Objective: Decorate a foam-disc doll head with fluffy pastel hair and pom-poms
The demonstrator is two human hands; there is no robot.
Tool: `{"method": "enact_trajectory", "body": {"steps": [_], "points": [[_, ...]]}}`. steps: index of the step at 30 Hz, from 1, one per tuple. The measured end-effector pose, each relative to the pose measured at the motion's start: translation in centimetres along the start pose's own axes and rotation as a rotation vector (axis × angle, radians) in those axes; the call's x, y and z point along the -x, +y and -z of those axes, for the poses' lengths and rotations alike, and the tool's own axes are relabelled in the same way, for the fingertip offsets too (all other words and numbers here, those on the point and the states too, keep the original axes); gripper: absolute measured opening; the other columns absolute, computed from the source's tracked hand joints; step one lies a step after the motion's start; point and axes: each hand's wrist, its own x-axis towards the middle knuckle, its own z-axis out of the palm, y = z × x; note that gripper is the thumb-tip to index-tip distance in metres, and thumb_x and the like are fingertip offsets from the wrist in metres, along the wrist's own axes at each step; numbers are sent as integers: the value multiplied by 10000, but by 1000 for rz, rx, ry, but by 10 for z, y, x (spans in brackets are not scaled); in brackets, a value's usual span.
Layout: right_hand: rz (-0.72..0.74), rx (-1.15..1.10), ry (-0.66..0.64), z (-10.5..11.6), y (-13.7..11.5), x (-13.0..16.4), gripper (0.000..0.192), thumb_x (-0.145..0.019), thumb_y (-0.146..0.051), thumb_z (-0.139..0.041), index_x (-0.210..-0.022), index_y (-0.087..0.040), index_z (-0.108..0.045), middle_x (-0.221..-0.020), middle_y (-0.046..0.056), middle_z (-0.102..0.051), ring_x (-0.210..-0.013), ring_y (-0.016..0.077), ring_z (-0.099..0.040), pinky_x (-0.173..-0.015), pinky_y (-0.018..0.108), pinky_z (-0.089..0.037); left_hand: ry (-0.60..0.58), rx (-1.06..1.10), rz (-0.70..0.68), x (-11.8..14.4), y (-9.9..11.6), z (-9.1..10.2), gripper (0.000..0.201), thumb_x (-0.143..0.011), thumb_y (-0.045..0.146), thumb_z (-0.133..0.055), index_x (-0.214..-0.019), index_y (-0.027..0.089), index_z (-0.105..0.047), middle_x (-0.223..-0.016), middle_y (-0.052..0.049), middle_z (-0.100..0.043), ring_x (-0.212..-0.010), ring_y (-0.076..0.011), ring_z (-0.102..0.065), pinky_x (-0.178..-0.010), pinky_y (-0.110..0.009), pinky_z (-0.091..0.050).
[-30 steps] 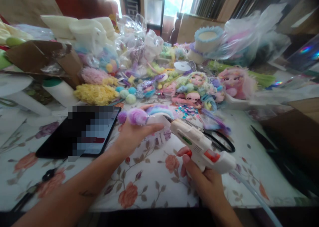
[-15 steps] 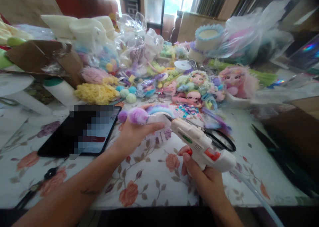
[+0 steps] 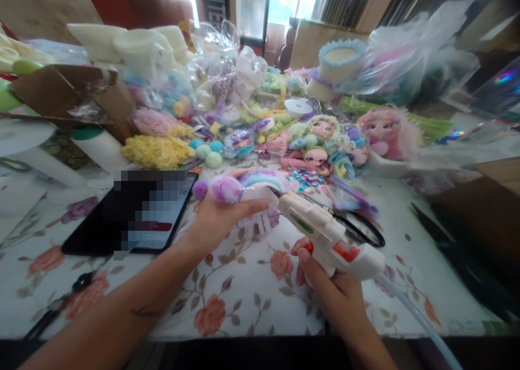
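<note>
My left hand (image 3: 221, 218) is closed around a fuzzy pastel headband (image 3: 260, 181), its thumb laid along the white inner side. Purple pompoms (image 3: 225, 188) sit at the headband's left end, above my fingers. In my right hand (image 3: 320, 272) is a white glue gun (image 3: 325, 232) with a glue stick trailing from its back. One finger rests at the red trigger. The dark nozzle points up and left, at the headband's white surface; whether it touches cannot be made out. Behind the glue gun lie black-handled scissors (image 3: 361, 226), partly covered.
A phone (image 3: 158, 213) lies left of my left forearm on the flowered tablecloth (image 3: 244, 283). Sequins (image 3: 306, 180), doll heads (image 3: 316, 157), pompoms (image 3: 209, 152) and yellow fuzzy trim (image 3: 158, 152) crowd the back. A dark blade-shaped thing (image 3: 430, 226) is at right.
</note>
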Motion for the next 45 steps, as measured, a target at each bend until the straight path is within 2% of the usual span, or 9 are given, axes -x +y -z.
{"method": "enact_trajectory", "body": {"steps": [10,18,23,29,34,38,45], "points": [[-39,21,25,0,3,2,297,-892,-463,-585,-758,-205,-643,-574,-16,-570,-535,140,-525,-530,257,-433,23,-47,-5,-1,1,0,535,-618,333,-905,-1109,259,-705,-1105,-10,-731,-1105,-304,-646,-992,-407,-510],[3,24,24,1,0,0,308,-888,-464,-594,-720,-212,-652,-554,-20,-568,-491,134,-498,-497,257,-419,42,-23,-15,-2,-1,-1,548,-599,306,-907,-1104,258,-699,-1082,-23,-732,-1104,-314,-644,-978,-409,-507],[-4,49,30,1,2,1,328,-891,-468,-588,-698,-206,-633,-550,-18,-557,-503,135,-502,-511,255,-422,26,-21,5,-2,-5,1,516,-633,333,-890,-1103,257,-694,-1062,-10,-728,-1040,-282,-655,-903,-371,-526],[0,56,53,0,1,2,330,-894,-458,-581,-683,-207,-622,-548,-19,-551,-523,139,-517,-546,260,-450,24,-12,17,-1,-3,1,513,-618,374,-899,-1076,262,-698,-1022,-10,-714,-1006,-268,-647,-904,-384,-523],[-19,61,44,0,4,2,309,-885,-415,-601,-663,-200,-614,-559,-15,-557,-517,134,-516,-517,250,-441,14,53,40,-2,-6,1,487,-626,354,-893,-1061,261,-694,-984,5,-697,-943,-222,-644,-859,-354,-531],[-18,52,38,0,2,2,323,-875,-425,-607,-644,-199,-598,-581,-10,-564,-552,141,-542,-548,254,-464,22,72,55,-2,-5,1,536,-620,346,-896,-1103,249,-688,-1007,-10,-709,-955,-228,-647,-840,-347,-538],[-19,39,21,-1,3,1,328,-892,-464,-580,-696,-202,-605,-577,-16,-577,-535,131,-529,-531,242,-443,22,100,44,-2,2,-2,483,-629,306,-876,-1062,210,-687,-988,-17,-727,-937,-219,-672,-827,-325,-543]]}}
